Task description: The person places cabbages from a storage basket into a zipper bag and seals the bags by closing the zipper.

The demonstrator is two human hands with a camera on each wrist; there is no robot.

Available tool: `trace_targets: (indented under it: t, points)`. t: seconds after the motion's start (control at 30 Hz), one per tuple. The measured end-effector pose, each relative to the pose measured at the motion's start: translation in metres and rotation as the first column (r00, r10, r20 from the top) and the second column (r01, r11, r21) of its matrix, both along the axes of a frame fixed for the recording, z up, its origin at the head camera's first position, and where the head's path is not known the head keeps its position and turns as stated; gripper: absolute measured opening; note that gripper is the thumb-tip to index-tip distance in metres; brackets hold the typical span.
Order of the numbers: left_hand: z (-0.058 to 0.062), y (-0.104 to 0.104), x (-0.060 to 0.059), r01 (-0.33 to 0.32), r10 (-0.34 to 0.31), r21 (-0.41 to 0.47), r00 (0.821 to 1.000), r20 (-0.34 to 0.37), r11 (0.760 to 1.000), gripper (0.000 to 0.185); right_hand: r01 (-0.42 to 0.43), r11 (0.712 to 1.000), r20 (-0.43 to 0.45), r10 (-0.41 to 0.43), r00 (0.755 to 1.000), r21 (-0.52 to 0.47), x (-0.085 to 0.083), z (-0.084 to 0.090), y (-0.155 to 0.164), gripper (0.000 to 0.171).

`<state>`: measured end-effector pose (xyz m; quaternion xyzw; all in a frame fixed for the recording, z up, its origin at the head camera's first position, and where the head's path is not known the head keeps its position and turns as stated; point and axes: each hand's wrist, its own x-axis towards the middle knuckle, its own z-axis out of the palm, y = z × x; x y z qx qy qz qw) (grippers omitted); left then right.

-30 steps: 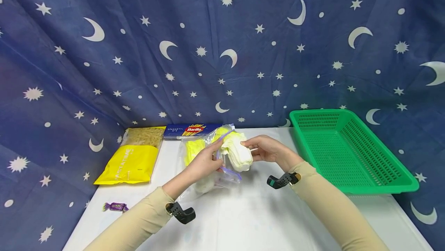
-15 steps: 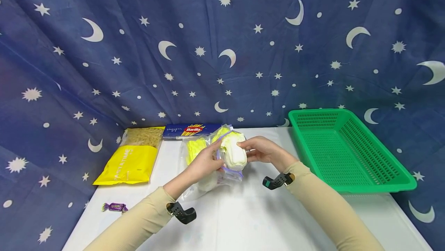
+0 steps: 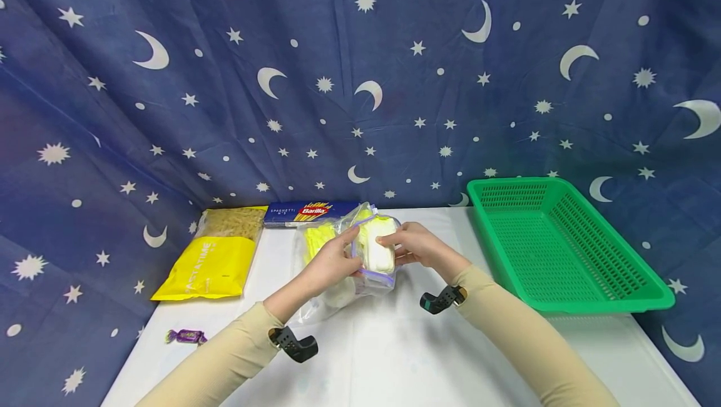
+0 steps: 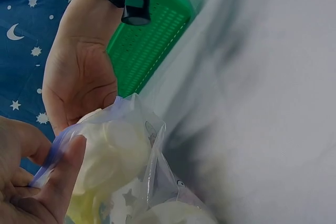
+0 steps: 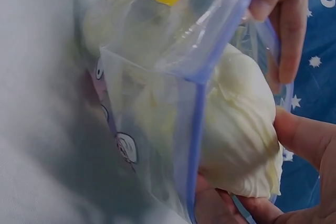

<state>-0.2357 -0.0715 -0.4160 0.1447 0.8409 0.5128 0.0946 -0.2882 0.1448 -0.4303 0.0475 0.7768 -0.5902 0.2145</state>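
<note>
My left hand pinches the rim of a clear zip bag with a purple-blue seal, and the bag's mouth stands open toward the right. My right hand grips a napa cabbage by its white base, thumb on one side and fingers on the other. In the right wrist view the cabbage is partly inside the mouth, its base still sticking out. Through the plastic, another yellow-and-white cabbage shows deeper in the bag. The left hand's fingers cover part of the rim.
A green plastic basket stands on the right. Behind the bag lies a blue spaghetti box. A yellow pasta bag lies at the left, with a purple-wrapped candy nearer the front. A starry curtain hangs behind the white table.
My right hand has moved left with the cabbage, pushing it from beside the bag's mouth to partly inside. The left hand has stayed on the rim.
</note>
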Motion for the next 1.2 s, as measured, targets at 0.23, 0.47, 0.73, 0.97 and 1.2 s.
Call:
trace_targets:
  t: [0.23,0.47,0.73,0.97,1.2]
  points:
    - [0.002,0.002,0.001,0.052,-0.052,0.024,0.999,0.011,0.998,0.079,0.006,0.998,-0.062,-0.002,0.998,0.069,0.001,-0.004,-0.007,0.044]
    - [0.003,0.003,-0.002,0.018,-0.019,0.046,1.0,0.017,0.999,0.08,-0.016,0.988,-0.118,0.034,0.992,0.156,0.003,-0.006,-0.007,0.043]
    - [0.0,0.003,-0.004,0.021,-0.021,0.054,1.0,0.007,0.998,0.081,-0.039,0.978,-0.126,0.065,0.99,0.203,0.006,-0.008,-0.007,0.042]
    - [0.002,0.001,-0.004,0.011,-0.014,0.088,1.0,0.026,0.996,0.081,-0.008,0.993,-0.185,0.03,0.982,0.118,0.009,-0.002,0.009,0.037]
    - [0.001,-0.001,-0.004,0.012,-0.015,0.093,0.999,0.034,0.996,0.081,0.079,0.995,-0.331,-0.053,0.942,0.068,0.007,-0.008,0.031,0.023]
